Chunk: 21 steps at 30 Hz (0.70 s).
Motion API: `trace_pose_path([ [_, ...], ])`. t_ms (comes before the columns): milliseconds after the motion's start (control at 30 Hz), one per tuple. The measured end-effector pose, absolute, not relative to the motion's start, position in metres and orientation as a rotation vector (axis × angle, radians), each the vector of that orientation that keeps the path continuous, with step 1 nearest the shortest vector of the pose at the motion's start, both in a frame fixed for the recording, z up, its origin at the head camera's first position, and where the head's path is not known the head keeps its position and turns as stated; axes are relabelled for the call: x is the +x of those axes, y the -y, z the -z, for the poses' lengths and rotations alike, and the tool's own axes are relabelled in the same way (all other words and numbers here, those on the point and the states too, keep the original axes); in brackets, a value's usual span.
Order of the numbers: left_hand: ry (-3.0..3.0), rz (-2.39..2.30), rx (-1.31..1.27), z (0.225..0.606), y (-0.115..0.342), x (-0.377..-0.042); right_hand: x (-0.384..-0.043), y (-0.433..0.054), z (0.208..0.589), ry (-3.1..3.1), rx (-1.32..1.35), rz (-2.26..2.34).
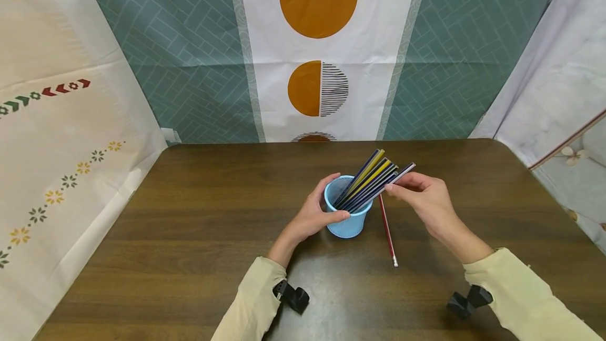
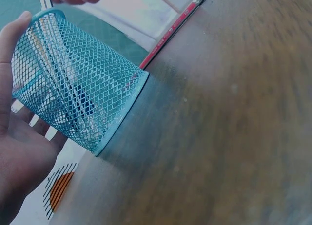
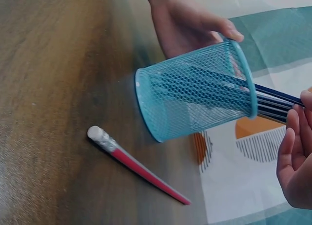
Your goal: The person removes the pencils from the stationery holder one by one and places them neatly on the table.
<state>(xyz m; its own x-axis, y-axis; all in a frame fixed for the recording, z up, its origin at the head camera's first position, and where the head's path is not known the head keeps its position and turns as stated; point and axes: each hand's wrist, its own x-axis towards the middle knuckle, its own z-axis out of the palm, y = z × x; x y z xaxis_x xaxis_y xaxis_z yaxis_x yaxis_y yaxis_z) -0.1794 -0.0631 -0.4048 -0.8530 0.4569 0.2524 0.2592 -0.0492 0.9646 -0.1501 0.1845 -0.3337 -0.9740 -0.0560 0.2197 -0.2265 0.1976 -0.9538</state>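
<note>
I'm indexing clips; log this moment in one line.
left hand: holds blue mesh cup | right hand: pinches pencil at cup's mouth | red pencil: on table beside cup

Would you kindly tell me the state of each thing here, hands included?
Cup, upright on the table.
Pencils, leaning together in the cup, ends above the rim.
Red pencil, lying unheld on the table beside the cup.
Left hand, holding the cup.
Right hand, pinching one leaning pencil near its upper end.

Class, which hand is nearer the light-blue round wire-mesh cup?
Left. The left hand grips the cup; the right hand is apart from it, right of its rim.
</note>
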Motion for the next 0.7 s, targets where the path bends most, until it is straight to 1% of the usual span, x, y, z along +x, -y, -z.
trace_pose_path([
  [300,-2.055,-2.054,0.793,0.405,0.062,-0.179,-0.147,-0.188,0.324,2.238,0.405,-1.946],
  [700,-2.084,-2.038,0.798,0.405,0.063,-0.179,-0.139,-0.187,0.310,2.312,0.485,-1.714],
])
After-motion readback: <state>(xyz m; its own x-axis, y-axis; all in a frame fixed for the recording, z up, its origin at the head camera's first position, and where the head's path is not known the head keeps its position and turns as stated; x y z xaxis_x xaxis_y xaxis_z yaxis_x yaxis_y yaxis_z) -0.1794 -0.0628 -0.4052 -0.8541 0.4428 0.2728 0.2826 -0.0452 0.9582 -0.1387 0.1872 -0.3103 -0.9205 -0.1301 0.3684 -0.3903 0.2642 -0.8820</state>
